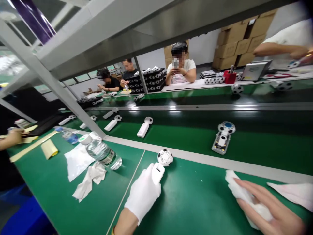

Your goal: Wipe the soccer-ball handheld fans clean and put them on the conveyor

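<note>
My left hand (pixel 144 192), in a white glove, is closed around the handle of a small white device with a soccer-ball head (pixel 165 157). The slotted, round head looks like a small fan and points away from me, over the green bench. My bare right hand (pixel 266 205) grips a wad of white cloth (pixel 241 191) between thumb and fingers at the lower right. Beside that hand lies another pale cloth (pixel 293 192). Beyond the bench edge, a similar device with its inside exposed (pixel 222 138) rests on the green belt.
A clear water bottle (pixel 104 152) lies on the left of the bench, near crumpled tissue (pixel 91 179). Several soccer-ball devices, one a white-handled device (pixel 144 127), lie along the belt (pixel 183 130). A slanted metal post (pixel 66 94) stands at left. Co-workers sit opposite.
</note>
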The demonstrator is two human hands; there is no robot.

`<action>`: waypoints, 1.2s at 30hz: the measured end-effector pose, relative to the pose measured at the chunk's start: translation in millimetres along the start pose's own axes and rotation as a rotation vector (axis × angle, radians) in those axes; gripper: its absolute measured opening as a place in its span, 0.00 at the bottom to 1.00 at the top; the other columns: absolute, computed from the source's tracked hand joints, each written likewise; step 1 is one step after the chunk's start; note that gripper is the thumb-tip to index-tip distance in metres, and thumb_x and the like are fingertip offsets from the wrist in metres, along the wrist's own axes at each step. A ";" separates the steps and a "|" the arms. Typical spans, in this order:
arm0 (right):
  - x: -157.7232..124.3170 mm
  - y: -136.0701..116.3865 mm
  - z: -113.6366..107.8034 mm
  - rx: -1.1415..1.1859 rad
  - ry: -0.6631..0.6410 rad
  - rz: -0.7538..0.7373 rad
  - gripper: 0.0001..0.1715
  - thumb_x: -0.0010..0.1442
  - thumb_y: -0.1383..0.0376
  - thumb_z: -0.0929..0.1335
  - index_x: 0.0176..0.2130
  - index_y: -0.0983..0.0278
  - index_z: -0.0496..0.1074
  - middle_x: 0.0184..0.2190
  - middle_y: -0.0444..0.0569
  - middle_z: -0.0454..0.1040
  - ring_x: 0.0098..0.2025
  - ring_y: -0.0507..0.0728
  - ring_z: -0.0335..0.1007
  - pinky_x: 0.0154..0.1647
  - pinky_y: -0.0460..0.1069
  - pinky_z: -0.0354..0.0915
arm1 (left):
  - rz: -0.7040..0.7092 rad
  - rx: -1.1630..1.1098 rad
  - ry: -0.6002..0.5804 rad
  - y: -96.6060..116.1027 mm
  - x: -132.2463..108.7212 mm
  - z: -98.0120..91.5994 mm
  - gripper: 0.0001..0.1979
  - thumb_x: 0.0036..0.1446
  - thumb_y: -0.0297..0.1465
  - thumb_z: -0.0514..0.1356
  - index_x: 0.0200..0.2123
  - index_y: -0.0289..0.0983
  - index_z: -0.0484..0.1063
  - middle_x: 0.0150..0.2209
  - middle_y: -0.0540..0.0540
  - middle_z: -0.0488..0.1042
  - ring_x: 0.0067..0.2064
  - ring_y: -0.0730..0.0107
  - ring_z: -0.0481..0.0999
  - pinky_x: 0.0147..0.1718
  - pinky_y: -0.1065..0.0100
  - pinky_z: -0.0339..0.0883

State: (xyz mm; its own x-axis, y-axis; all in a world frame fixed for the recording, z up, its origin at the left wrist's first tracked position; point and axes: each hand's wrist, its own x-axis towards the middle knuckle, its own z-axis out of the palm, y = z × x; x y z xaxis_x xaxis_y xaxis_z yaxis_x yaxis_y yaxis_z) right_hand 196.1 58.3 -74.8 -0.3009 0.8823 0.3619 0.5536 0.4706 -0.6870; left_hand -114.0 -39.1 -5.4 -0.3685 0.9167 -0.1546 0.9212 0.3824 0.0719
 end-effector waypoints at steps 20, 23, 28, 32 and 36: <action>17.7 -81.4 -23.0 0.756 -0.200 0.560 0.30 0.50 0.52 0.68 0.49 0.63 0.69 0.34 0.50 0.75 0.34 0.57 0.71 0.31 0.46 0.67 | 0.471 -0.150 0.268 72.2 -33.6 28.6 0.17 0.57 0.28 0.52 0.50 0.44 0.62 0.43 0.48 0.70 0.42 0.62 0.70 0.38 0.59 0.66; 1.6 -75.4 -28.8 0.802 -0.247 0.606 0.32 0.49 0.51 0.68 0.50 0.64 0.69 0.33 0.50 0.75 0.30 0.55 0.69 0.25 0.45 0.65 | 0.539 -0.219 0.328 65.5 -45.6 40.6 0.24 0.53 0.28 0.56 0.54 0.44 0.56 0.50 0.47 0.67 0.48 0.60 0.67 0.44 0.58 0.65; -15.6 -68.5 -39.7 0.782 -0.348 0.586 0.30 0.51 0.53 0.68 0.51 0.62 0.67 0.32 0.48 0.74 0.31 0.54 0.67 0.27 0.44 0.63 | 0.452 -0.256 0.090 65.5 -50.5 41.5 0.34 0.50 0.29 0.59 0.58 0.45 0.48 0.48 0.47 0.69 0.45 0.62 0.69 0.40 0.59 0.66; -19.7 -65.0 -41.0 0.731 -0.342 0.558 0.29 0.52 0.53 0.68 0.51 0.63 0.68 0.33 0.48 0.73 0.32 0.55 0.68 0.29 0.45 0.65 | 0.371 -0.214 -0.107 77.8 -45.4 26.5 0.34 0.49 0.32 0.58 0.59 0.40 0.50 0.43 0.44 0.71 0.42 0.59 0.70 0.39 0.59 0.66; -16.1 -65.6 -46.6 0.606 -0.359 0.499 0.27 0.55 0.55 0.66 0.51 0.63 0.67 0.37 0.50 0.73 0.37 0.57 0.69 0.36 0.48 0.67 | 0.362 -0.205 -0.118 90.2 -41.2 16.1 0.24 0.54 0.35 0.53 0.55 0.43 0.58 0.41 0.46 0.71 0.38 0.62 0.73 0.34 0.63 0.67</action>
State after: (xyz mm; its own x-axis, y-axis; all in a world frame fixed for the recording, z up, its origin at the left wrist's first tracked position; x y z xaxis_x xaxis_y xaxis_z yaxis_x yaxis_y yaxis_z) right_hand 200.8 13.5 -6.2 -0.4167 0.8813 -0.2231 0.2073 -0.1469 -0.9672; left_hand -13.8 -44.2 -8.4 0.0022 0.9809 -0.1945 0.9401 0.0643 0.3347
